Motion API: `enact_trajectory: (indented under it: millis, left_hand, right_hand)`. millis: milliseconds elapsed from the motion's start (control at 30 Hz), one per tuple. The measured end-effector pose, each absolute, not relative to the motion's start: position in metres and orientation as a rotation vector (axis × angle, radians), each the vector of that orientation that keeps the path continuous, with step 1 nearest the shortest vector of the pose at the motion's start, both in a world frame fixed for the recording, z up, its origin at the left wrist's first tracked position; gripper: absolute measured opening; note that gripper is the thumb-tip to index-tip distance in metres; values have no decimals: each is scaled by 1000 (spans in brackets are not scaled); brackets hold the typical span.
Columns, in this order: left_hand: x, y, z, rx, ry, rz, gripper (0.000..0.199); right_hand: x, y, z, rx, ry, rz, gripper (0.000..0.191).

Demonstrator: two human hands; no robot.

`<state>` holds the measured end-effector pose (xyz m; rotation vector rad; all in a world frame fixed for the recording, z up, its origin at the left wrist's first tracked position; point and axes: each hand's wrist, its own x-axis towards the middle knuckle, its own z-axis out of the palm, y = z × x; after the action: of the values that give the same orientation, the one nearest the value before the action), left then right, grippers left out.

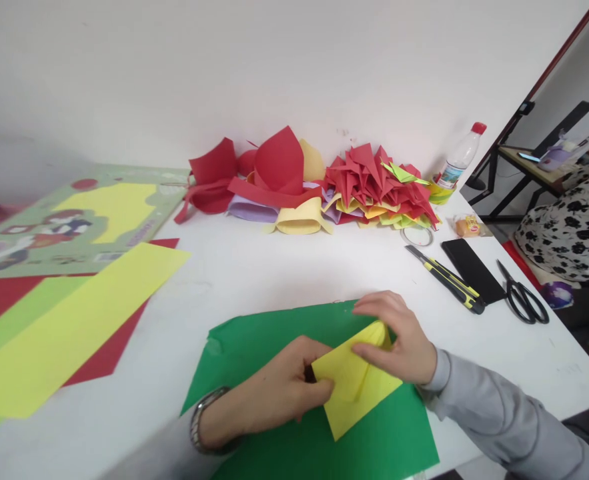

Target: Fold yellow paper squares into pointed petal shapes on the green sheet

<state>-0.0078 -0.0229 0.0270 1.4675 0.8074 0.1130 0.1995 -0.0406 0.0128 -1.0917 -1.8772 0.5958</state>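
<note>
A yellow sheet of paper (347, 383), partly folded with a flap raised at its upper right, is held between both hands. My left hand (287, 380) pinches its left edge between thumb and fingers. At the raised upper corner, my right hand (399, 337) has its thumb on the near face and its fingers curled over the top. Beneath the paper and both hands lies a green board (254, 337) on the white table. A watch sits on the left wrist.
Red, green and yellow paper strips (89, 320) lie left beside a printed bag (167, 200). Folded red paper pieces (369, 177) and paper hats (279, 160) line the wall. At right are a utility knife (447, 279), a black phone-like slab (473, 270), scissors (521, 297) and a bottle (457, 163).
</note>
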Motion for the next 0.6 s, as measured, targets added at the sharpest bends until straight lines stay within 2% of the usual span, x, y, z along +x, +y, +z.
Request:
enact_trajectory:
  millis: [100,200,300,467,600]
  left_hand:
    - [-6,-24,24,1587,819,236,18]
    - [-4,-24,22,1718,830,379,24]
    - [-3,-23,23,1765,832,411,23]
    - [-5,-24,22,1663,829,390,25]
    - [-4,-24,21,1540,840,380,23]
  right_hand:
    - [193,-49,16,-1041,-2110,360,17]
    - [192,-53,16,-1094,-2120,417,7]
    - [194,-53,15,-1180,-2058,630,9]
    - [200,-48,16,-1358,-1895,1243,17]
    - [198,-48,16,-1331,-1816,1409,18]
